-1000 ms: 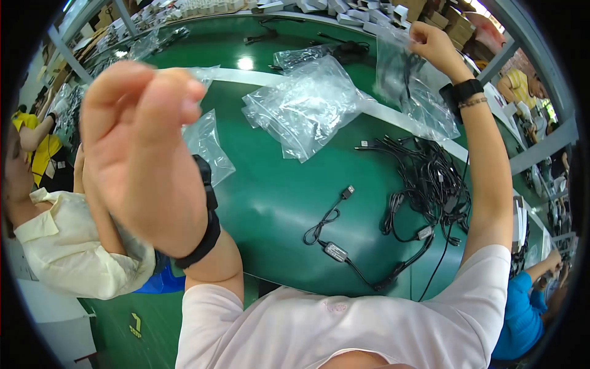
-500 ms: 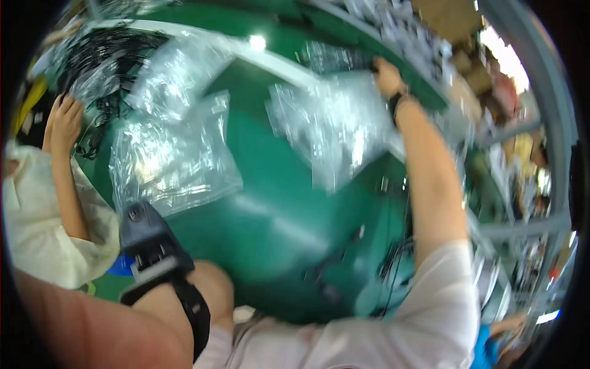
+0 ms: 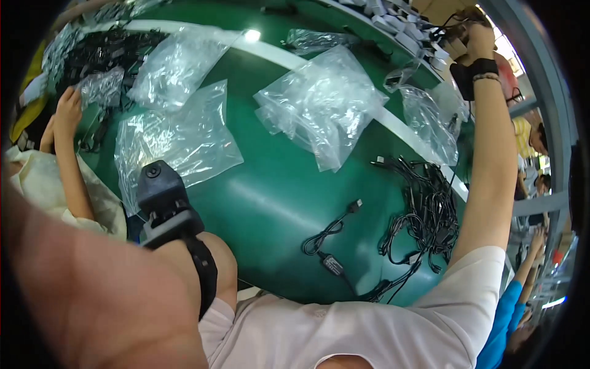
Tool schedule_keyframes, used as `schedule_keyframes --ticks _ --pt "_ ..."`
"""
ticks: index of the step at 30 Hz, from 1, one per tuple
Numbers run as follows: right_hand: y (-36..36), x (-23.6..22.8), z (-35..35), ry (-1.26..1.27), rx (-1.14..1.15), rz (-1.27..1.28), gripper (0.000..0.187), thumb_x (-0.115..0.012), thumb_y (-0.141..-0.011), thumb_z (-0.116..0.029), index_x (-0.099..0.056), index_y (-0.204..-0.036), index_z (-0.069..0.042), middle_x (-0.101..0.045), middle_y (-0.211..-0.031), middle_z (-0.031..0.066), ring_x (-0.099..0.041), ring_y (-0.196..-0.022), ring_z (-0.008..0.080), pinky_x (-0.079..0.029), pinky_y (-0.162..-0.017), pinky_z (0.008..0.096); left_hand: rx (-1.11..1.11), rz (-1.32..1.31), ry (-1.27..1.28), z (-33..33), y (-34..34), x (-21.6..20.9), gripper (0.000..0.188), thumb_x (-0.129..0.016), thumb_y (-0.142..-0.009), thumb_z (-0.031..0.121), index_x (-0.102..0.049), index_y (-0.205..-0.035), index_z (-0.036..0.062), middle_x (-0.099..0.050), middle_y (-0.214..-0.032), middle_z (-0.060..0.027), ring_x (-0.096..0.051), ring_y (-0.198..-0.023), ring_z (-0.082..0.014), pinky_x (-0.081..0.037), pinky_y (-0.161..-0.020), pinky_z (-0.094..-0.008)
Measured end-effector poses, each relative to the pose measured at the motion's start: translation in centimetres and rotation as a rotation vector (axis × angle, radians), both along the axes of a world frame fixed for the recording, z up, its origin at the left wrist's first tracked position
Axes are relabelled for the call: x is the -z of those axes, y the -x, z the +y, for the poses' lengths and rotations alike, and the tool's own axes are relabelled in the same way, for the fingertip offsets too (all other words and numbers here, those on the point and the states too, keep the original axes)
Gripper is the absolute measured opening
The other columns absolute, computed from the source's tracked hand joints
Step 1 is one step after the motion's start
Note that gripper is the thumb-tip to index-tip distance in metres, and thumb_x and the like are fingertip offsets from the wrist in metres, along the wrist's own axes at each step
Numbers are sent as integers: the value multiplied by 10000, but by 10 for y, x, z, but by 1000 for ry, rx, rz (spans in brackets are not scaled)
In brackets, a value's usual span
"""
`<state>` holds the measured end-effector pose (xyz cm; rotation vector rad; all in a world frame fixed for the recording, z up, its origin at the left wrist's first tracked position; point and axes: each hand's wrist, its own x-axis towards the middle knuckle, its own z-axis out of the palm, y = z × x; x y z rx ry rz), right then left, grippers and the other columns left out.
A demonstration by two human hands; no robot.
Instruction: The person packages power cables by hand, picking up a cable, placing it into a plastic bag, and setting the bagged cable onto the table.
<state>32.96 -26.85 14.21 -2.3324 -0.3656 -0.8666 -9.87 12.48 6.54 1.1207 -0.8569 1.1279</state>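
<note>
My feed: glossy clear plastic bags [image 3: 326, 101] | smooth, shiny green tabletop [image 3: 270, 203] | black plastic-sheathed cables [image 3: 432, 215] | matt cloth shirt [image 3: 362, 326]

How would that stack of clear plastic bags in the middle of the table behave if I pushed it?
The bags would probably crumple, being thin, see-through and wrinkled. Their corners overlap unevenly, so they may slide apart. Lying nearly flat, they seem unlikely to roll.

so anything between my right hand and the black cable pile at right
Yes: a clear plastic bag lies between the right hand and the black cable pile, on the pile's far side. Most of the pile is uncovered.
</note>
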Motion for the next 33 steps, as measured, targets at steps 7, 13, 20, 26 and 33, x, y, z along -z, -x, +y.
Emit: schedule_keyframes --ticks 7,13,20,26,33 --pt "234 -67 50 -704 -499 -70 41 -522 -849 -65 -514 -887 -50 -576 -780 53 -590 -751 180 -501 -649 283 -217 334 3 -59 -47 -4 291 -563 -738 43 -537 -1017 -38 -559 -989 -163 -504 -878 -192 -396 -787 -292" --pt "281 -56 -23 -745 -1135 332 206 -437 -900 -45 -512 -1081 21 -415 -1257 229 -427 -1174 322 -411 -975 338 -420 401 -476 -127 -98 43 836 -762 -614 300 -341 -1276 13 -314 -1293 -212 -322 -1176 -350 -287 -990 -421" --pt "328 22 6 -1156 -1699 505 312 -371 -862 14 -449 -1154 91 -213 -1366 273 -148 -1276 440 -283 -1049 466 704 936 -37 -147 -116 72 296 -541 -841 123 -482 -1107 8 -547 -1074 -115 -570 -900 -220 -470 -785 -337" --pt "332 96 32 -1237 -1198 536 335 -419 -835 -100 -536 -1075 103 -379 -1283 277 -423 -1152 406 -385 -972 433 1253 1034 235 -150 -97 55 450 -598 -827 240 -412 -1196 65 -501 -1130 -136 -542 -977 -255 -466 -829 -402" --pt "343 143 77 -943 -1027 628 347 -593 -786 -73 -543 -1112 37 -455 -1256 185 -505 -1087 247 -491 -819 347 1313 1082 232 -152 -105 71 428 -582 -844 314 -456 -1177 77 -537 -1113 -132 -566 -919 -210 -480 -766 -352"
